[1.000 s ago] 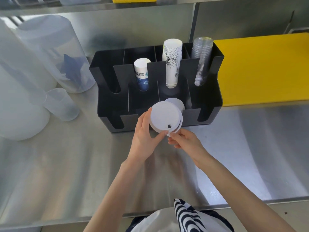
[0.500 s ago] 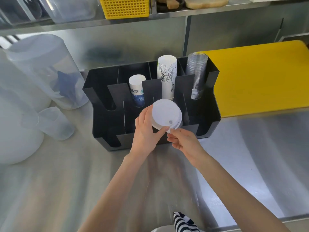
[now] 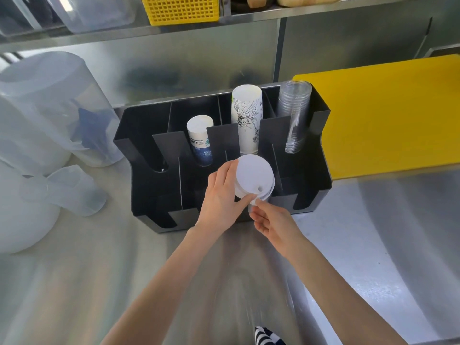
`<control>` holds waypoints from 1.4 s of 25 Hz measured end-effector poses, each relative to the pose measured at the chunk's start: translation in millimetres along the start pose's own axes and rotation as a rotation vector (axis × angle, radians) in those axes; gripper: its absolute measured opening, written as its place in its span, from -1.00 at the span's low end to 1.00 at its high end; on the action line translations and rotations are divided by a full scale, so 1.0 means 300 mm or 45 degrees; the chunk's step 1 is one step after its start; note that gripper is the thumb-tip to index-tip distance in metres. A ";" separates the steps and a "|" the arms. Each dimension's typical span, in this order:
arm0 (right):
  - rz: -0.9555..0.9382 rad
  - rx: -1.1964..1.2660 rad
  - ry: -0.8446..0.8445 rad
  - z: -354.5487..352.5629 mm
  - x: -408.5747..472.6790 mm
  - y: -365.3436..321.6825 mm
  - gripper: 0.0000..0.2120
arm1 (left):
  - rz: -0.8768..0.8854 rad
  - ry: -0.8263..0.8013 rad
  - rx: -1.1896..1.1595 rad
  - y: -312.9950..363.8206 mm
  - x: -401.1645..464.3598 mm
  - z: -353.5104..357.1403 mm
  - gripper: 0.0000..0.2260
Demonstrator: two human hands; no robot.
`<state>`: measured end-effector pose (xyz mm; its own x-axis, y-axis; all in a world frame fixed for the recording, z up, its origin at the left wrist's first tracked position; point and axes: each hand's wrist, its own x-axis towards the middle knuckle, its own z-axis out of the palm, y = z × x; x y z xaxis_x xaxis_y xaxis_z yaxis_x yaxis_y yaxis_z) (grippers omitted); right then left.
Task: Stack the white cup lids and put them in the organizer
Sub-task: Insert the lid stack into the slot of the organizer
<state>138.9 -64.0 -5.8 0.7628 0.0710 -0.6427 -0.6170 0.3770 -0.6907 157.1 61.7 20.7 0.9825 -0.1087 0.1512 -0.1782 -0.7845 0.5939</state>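
Nearest me, two bare forearms reach over a steel surface [image 3: 373,245]. My left hand [image 3: 221,197] clamps the stack of white lids [image 3: 254,176] at its left edge, thumb under the near rim. My right hand [image 3: 271,220] pinches that near rim from below. The stack hangs tilted, flat face up, over a front slot of the black organizer [image 3: 149,195], not yet inside. I judge the step goes best by keeping the lids squared, centring them between the dividers, then lowering before letting go. Behind stand a short paper cup [image 3: 200,140] with unreadable green print, a tall cup [image 3: 246,120] with ink drawings, and clear cups [image 3: 295,115]
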 end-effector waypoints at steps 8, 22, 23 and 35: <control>0.046 -0.003 0.061 -0.018 0.026 0.016 -0.91 | 0.019 -0.157 0.323 0.008 0.046 0.012 -0.32; 0.023 -0.288 0.195 -0.024 0.042 0.039 -0.89 | 0.127 -0.456 0.954 0.016 0.110 0.015 -0.46; 0.002 -0.331 0.188 -0.027 0.041 0.040 -0.88 | 0.126 -0.458 0.953 0.015 0.107 0.015 -0.46; -0.173 -1.056 -0.036 -0.045 -0.042 0.002 -0.56 | 0.172 -0.455 0.632 0.024 0.044 -0.050 -0.52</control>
<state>126.4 -77.2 -2.6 0.8386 0.1012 -0.5353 -0.4530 -0.4163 -0.7884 168.1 63.6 38.9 0.9258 -0.3567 -0.1251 -0.3399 -0.9304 0.1373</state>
